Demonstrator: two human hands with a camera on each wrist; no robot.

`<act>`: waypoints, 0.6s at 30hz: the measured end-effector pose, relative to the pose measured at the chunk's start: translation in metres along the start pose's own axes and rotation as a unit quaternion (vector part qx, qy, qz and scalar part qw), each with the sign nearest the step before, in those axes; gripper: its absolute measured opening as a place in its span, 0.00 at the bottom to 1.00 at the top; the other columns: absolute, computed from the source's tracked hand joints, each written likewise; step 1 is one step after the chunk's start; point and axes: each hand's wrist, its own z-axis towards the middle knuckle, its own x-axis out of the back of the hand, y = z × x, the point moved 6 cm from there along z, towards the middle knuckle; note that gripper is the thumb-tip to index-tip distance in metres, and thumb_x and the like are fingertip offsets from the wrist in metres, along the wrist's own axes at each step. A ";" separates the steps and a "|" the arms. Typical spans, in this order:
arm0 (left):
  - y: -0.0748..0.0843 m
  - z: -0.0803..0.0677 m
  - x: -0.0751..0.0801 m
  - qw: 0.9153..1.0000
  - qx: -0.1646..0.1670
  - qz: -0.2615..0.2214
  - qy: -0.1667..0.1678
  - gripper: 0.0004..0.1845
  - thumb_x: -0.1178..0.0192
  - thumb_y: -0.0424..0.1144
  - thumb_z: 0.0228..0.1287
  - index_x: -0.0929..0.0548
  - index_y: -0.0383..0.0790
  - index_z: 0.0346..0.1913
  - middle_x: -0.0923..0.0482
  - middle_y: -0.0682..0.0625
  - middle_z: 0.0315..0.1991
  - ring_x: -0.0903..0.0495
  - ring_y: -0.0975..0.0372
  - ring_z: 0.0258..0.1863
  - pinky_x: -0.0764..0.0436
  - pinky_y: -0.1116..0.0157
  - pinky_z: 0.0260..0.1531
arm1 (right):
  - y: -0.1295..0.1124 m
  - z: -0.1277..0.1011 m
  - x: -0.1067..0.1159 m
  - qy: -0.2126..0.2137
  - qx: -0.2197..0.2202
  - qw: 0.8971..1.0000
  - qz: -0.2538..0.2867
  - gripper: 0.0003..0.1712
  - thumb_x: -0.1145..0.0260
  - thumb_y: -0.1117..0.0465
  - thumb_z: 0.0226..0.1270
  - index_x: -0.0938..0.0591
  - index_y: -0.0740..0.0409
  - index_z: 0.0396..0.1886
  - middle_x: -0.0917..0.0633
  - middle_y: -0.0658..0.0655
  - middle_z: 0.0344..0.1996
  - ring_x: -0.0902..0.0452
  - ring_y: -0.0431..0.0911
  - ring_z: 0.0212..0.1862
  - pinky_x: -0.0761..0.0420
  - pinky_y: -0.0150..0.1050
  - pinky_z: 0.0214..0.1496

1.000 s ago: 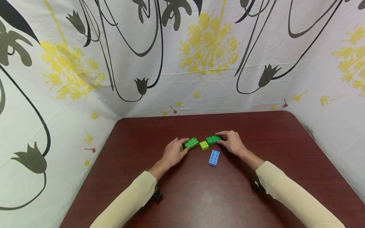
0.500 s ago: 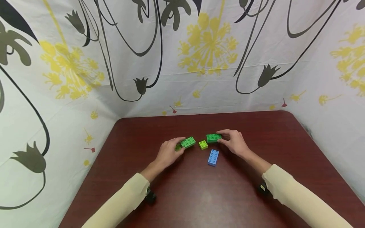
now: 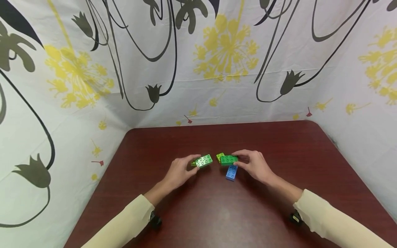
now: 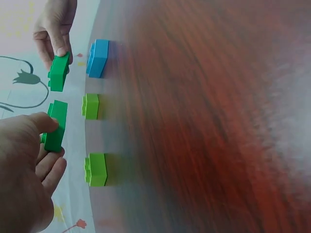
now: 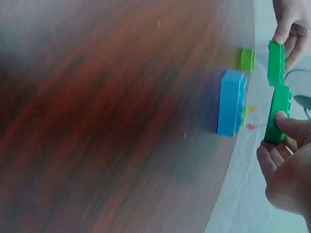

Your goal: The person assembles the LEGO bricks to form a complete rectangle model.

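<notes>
Above the table, the left hand pinches one green brick, the right hand another green brick — best held level, clear of the blue brick below the right grip. One lime brick lies beneath the left grip, another lime brick between both.

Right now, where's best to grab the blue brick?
Probably pinch the blue brick by its long sides at the near end, from your side: it lies flat, studs up, and the head view shows the green brick in the right hand hiding its far end.
</notes>
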 end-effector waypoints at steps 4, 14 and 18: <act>0.002 -0.008 0.000 0.999 0.004 -0.038 -0.024 0.24 0.31 0.40 0.63 0.20 0.48 0.63 0.16 0.53 0.52 0.15 0.60 0.45 0.17 0.58 0.41 | -0.009 -0.008 -0.002 0.002 0.002 1.000 0.007 0.20 0.23 0.65 0.55 0.13 0.54 0.49 0.12 0.53 0.45 0.13 0.47 0.45 0.15 0.41 0.44; 0.009 -0.023 -0.004 0.995 -0.016 -0.071 -0.071 0.23 0.31 0.40 0.63 0.20 0.53 0.62 0.17 0.59 0.53 0.17 0.67 0.49 0.18 0.61 0.48 | -0.021 -0.030 -0.012 -0.003 0.011 0.999 0.049 0.21 0.22 0.68 0.52 0.13 0.59 0.49 0.12 0.54 0.45 0.13 0.47 0.44 0.16 0.37 0.45; 0.010 -0.027 -0.007 0.992 -0.039 -0.079 -0.090 0.23 0.31 0.39 0.64 0.20 0.54 0.61 0.18 0.61 0.54 0.19 0.70 0.51 0.19 0.64 0.51 | -0.023 -0.039 -0.017 -0.002 0.018 0.998 0.063 0.22 0.22 0.69 0.51 0.13 0.60 0.48 0.12 0.56 0.45 0.13 0.47 0.45 0.16 0.37 0.45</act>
